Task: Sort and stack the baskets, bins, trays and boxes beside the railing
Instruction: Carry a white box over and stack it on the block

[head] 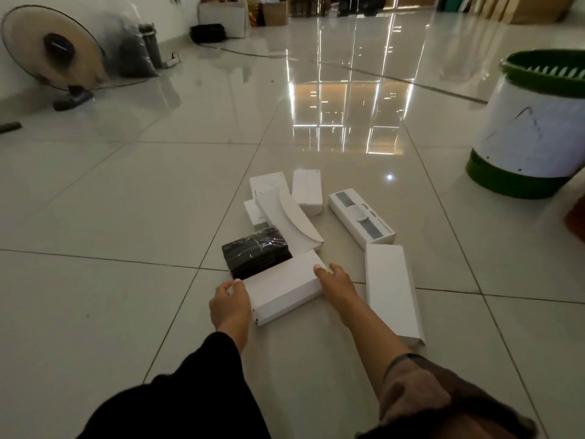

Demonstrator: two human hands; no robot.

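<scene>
Glossy pale floor tiles (95,191) mirror bright window panes, while a standing fan (52,49) leans at the white wall on the left and cardboard cartons (275,12) line the dim far side

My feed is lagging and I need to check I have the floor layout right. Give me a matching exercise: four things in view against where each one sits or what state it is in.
Things:
1. white box
2. black wrapped package
3. green bin
4. standing fan

Places or states:
A. far left, by the wall
B. held at both ends, left hand and right hand
C. right edge of view, wrapped in white paper
D. on the floor, touching the far side of the held box

Pairs: 1-B, 2-D, 3-C, 4-A
</scene>
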